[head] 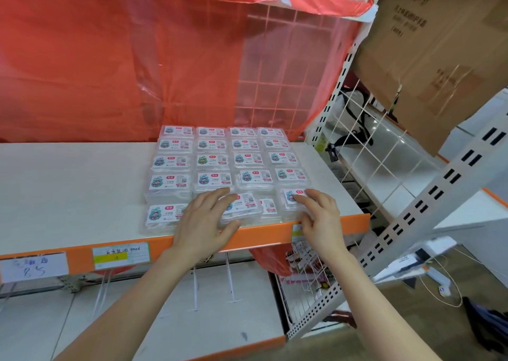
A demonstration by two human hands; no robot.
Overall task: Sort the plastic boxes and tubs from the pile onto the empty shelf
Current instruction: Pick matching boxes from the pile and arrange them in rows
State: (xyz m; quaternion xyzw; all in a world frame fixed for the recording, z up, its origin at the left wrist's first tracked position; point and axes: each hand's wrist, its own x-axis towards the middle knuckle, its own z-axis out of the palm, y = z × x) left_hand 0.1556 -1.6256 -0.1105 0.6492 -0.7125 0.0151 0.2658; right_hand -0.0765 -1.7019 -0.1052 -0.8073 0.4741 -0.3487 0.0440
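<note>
A matte white shelf (68,190) with a glossy orange lip (275,230) carries the boxes (211,160). They are flat, clear, rounded-corner plastic cases with white paper labels, laid in a tight grid of four columns on the shelf's right half. The front row touches the lip.

The left hand (204,223) lies wide and flat on the second box (247,204) of that front row, with fingers straight and spread and the thumb along its front wall. The right hand (319,215) is narrower. Its bent fingertips sit on the lid of the corner box (288,195) at the shelf's front right, and its thumb is hooked on the front wall, pinching it.

Thin, wrinkled red film (110,58) hangs behind the shelf over a white wire grid (275,72). Paper tags (121,254) are clipped to the lip's left part. Brown cartons (439,58) stand above and right of the shelf.
</note>
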